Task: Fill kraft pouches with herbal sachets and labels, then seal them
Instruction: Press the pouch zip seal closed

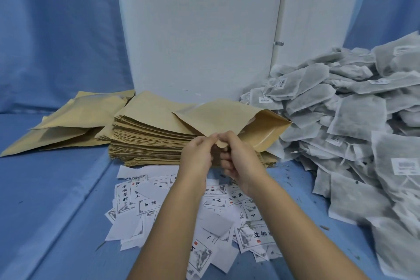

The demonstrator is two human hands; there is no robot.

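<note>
- The fingers (212,137) of the left hand (197,157) and those of the right hand (238,157) meet at one corner of a kraft pouch (218,118), each hand pinching the paper edge between thumb and forefinger; the other fingers curl in below.
- The pouch is lifted and tilted above the stack of kraft pouches (150,141), its mouth gaping open toward the right, with the paler inside showing.
- The stack lies flat on the blue table (52,200), against a white panel (200,29).
- More loose pouches (68,125) lie spread to the left of the stack.
- Printed paper labels (172,207) are scattered on the table under both forearms, just in front of the stack.
- A large heap of grey herbal sachets (354,125) fills the right side, touching the stack's right end.
</note>
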